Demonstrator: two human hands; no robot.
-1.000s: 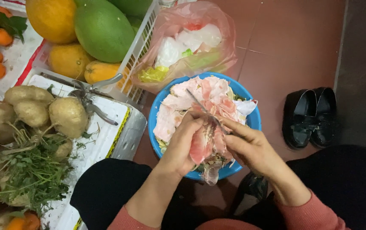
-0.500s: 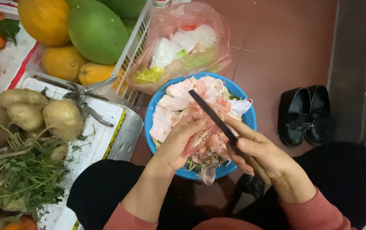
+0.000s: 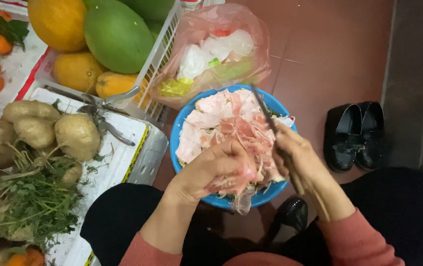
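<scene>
While the left hand [image 3: 216, 170] pinches pink peel [image 3: 231, 183], the right hand [image 3: 297, 155] apparently clasps a knife [image 3: 265, 111].

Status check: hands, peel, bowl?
Left hand grips pink peel piece over blue bowl. Right hand holds knife. Bowl heaped with peelings; nothing blocking.

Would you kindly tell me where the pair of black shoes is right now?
In the head view, the pair of black shoes sits on the red-brown floor at the right, just beyond the blue bowl and the right hand.
</scene>
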